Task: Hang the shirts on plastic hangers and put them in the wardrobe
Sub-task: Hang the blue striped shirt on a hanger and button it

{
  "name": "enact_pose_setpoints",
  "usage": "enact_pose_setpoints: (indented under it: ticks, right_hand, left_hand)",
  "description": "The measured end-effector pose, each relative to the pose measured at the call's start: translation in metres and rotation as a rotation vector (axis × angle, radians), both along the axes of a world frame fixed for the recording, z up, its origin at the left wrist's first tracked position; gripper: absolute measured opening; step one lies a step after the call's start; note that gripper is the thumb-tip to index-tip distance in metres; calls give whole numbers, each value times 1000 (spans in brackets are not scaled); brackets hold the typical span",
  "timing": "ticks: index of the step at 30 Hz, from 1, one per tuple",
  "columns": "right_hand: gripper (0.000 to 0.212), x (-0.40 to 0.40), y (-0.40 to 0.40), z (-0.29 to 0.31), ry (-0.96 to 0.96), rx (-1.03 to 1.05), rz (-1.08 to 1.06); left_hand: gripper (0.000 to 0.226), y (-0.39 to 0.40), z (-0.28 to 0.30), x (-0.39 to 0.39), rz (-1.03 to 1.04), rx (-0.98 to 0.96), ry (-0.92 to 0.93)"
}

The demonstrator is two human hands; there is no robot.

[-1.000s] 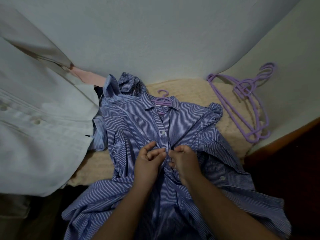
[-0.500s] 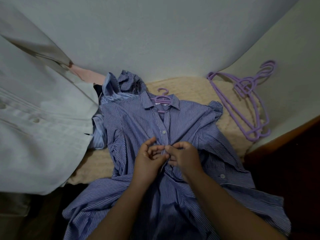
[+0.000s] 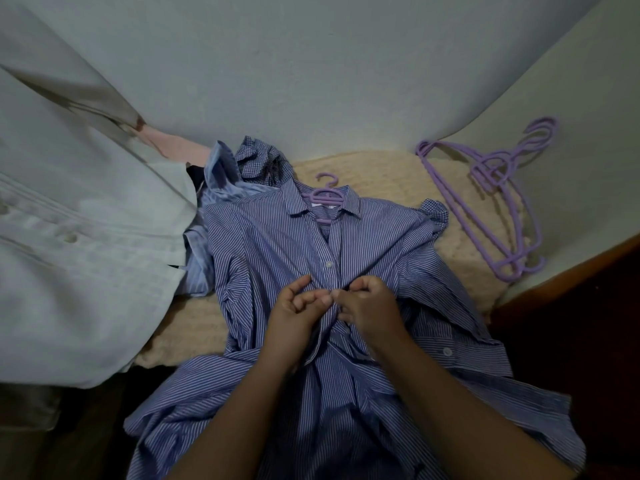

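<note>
We're at the buttoning step here: the striped shirt (image 3: 277, 244) lies front-up on the cream blanket (image 3: 391, 174), its collar away from us, and a purple hanger (image 3: 325, 194) is already tucked inside the neck with its hook poking out above the collar. Our left hand (image 3: 294, 306) and right hand (image 3: 369, 304) meet at the front placket, just below a white button (image 3: 329, 264) that looks done up. Both sets of fingers are curled tight, thumb and forefinger of each hand pinching the cloth edges together; whether a button sits between them, we can't tell. Next, we judge, the button has to be eased through its hole, then the shirt lifted by the hook towards the wardrobe, which is out of sight. Spare hangers (image 3: 498, 202) wait to the right, more shirts (image 3: 221, 174) bunched at the left
</note>
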State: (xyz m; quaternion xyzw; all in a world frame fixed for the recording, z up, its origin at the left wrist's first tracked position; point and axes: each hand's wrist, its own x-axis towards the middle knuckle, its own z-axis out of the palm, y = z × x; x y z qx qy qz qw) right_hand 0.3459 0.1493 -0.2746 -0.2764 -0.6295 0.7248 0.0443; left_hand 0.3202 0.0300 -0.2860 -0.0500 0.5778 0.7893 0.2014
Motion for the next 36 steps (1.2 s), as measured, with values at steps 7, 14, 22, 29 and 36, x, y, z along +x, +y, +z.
enact_pose_setpoints:
  ticks: [7, 14, 22, 29, 36]
  right_hand:
    - [19, -7, 10, -6, -32, -2, 104]
    - [25, -36, 34, -5, -116, -215, 249]
    - [30, -68, 57, 3, -143, -142, 335]
    - [43, -70, 59, -5, -240, -24, 464]
    - [31, -62, 58, -9, -195, -122, 331]
  left_hand:
    - [36, -5, 5, -13, -23, -108, -32]
    - [32, -18, 7, -51, -152, -554, 170]
    - [24, -15, 12, -91, -303, -639, 212]
    - [62, -24, -2, -91, -574, -978, 323]
    - [52, -19, -1, -85, -545, -755, 220]
